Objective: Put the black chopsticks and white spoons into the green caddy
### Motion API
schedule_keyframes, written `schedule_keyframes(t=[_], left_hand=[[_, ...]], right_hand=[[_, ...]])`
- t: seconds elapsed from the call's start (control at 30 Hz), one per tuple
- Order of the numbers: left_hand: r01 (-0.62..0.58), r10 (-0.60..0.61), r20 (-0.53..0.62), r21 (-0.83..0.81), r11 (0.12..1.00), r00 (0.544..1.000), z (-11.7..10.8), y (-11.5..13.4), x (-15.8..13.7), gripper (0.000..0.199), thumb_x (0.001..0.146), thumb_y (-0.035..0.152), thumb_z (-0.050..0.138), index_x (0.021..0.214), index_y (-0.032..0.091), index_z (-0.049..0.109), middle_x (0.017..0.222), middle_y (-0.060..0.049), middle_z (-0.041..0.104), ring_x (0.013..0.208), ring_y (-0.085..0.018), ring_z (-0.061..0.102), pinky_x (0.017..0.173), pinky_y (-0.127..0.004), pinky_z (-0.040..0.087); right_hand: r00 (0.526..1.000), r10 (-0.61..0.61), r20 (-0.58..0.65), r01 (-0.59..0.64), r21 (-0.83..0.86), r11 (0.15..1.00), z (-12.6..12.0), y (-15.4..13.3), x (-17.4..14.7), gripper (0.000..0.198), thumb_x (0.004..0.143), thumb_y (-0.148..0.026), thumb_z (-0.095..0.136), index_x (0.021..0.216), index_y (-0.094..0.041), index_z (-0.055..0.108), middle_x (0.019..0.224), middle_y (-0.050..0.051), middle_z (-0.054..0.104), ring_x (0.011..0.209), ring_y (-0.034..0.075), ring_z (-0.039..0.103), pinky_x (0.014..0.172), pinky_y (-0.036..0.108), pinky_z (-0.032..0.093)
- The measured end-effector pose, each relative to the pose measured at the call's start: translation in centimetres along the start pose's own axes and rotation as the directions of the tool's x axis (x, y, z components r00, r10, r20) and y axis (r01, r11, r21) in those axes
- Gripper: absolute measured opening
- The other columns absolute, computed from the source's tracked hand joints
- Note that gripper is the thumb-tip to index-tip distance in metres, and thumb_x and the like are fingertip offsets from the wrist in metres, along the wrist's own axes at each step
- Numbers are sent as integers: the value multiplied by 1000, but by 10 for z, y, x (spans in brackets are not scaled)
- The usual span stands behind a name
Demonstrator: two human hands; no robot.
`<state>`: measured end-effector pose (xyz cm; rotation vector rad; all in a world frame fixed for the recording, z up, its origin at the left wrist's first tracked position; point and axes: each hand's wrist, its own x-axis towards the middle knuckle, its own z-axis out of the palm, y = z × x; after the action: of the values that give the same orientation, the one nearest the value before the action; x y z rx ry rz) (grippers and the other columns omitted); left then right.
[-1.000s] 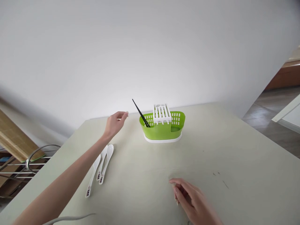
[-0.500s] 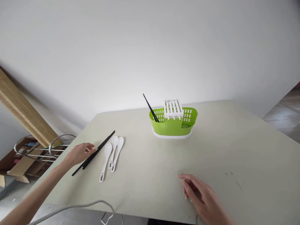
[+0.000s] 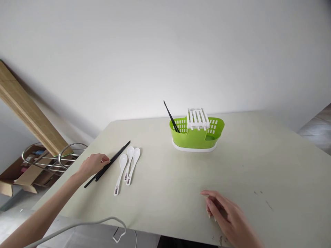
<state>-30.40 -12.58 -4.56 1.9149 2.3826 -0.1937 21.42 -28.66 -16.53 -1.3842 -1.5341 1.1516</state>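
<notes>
My left hand (image 3: 93,164) is over the black chopsticks (image 3: 113,158) lying at the left of the table, its thumb and fingers pinched on them about the middle. Part of the chopsticks is hidden under the hand. Just right of them lie three white spoons (image 3: 120,175), bowls pointing away from me. My right hand (image 3: 224,213) rests near the front edge, loosely curled with thumb and index finger apart and nothing in it. A green basket (image 3: 191,139) with a white slatted rack (image 3: 198,119) stands at the back; black chopsticks (image 3: 170,115) lean in its left end.
A white cable (image 3: 98,222) runs across the front left. Beyond the table's left side are a metal rack (image 3: 54,165), a cardboard box (image 3: 28,175) and a long tan board (image 3: 31,106) leaning on the wall. The pale table (image 3: 165,203) meets the white wall behind.
The camera view has shifted slightly, so things appear a little further right. My left hand has closed its fingers onto the chopsticks. My right hand stays about where it was.
</notes>
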Motion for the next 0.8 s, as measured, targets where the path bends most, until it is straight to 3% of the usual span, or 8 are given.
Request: schedule_keyframes(t=[0.2, 0.57, 0.8], left_hand=[[-10, 7, 48, 73, 997, 999, 3, -2, 8, 47, 78, 55, 52, 97, 21, 79, 110, -13, 81, 103, -34, 71, 78, -39, 51], [-27, 20, 118, 58, 998, 993, 1, -12, 30, 52, 79, 63, 51, 88, 22, 81, 96, -9, 82, 99, -32, 72, 79, -35, 50], [-36, 30, 102, 53, 998, 994, 2, -13, 30, 44, 78, 55, 55, 92, 23, 82, 101, -9, 82, 101, -31, 72, 79, -34, 50]], right_hand=[[997, -29, 77, 31, -28, 999, -4, 9, 2, 42, 107, -56, 46, 123, -25, 70, 77, 2, 66, 63, 15, 62, 57, 25, 50], [1000, 11, -21, -11, -8, 1000, 1, 0, -3, 40, 107, -56, 47, 121, -28, 70, 76, 1, 64, 67, 16, 61, 59, 24, 49], [999, -23, 24, 24, -60, 998, -3, 10, 0, 39, 106, -55, 48, 120, -28, 71, 75, 1, 67, 66, 16, 65, 59, 23, 53]])
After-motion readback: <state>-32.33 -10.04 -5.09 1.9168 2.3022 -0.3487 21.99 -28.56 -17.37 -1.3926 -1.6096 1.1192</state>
